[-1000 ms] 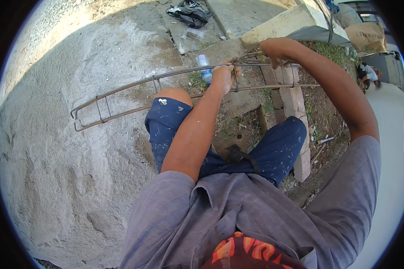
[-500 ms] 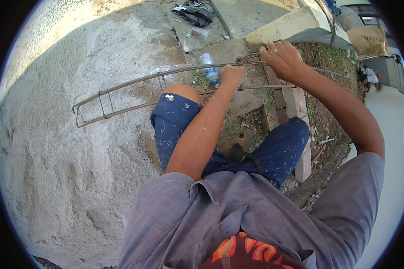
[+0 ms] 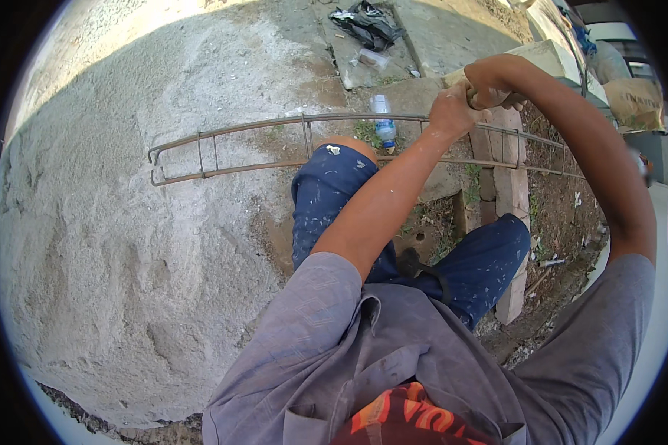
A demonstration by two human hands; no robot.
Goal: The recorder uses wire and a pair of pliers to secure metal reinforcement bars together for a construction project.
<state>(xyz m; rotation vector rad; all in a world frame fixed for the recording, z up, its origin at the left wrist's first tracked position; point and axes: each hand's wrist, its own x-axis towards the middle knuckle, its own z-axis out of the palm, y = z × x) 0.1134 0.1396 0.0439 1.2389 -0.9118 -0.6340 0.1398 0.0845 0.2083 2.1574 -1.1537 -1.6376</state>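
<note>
A long, narrow rebar frame (image 3: pixel 245 124), two steel rods joined by thin cross ties, lies across in front of me above my knee. My left hand (image 3: pixel 453 110) is closed at the frame's upper rod, its wrist crossing over the rod. Against it, my right hand (image 3: pixel 494 83) bends sharply down at the wrist, its fingers curled. Both hands meet just beyond the upper rod. Whatever lies inside their fingers is hidden. The frame's hooked left end extends over pale, sandy ground, and its right part passes over a block edging.
A plastic bottle (image 3: pixel 383 122) lies just beyond the frame. Farther off are a black plastic bag (image 3: pixel 365 24) and a clear container (image 3: pixel 372 58). Concrete block edging (image 3: pixel 511 193) runs along the right, beside soil and a white wall. A sack (image 3: pixel 634 102) stands at the far right.
My left hand has moved right and away from me to meet my right hand, whose wrist now bends more. The whole view has shifted, with the ground and frame appearing farther right.
</note>
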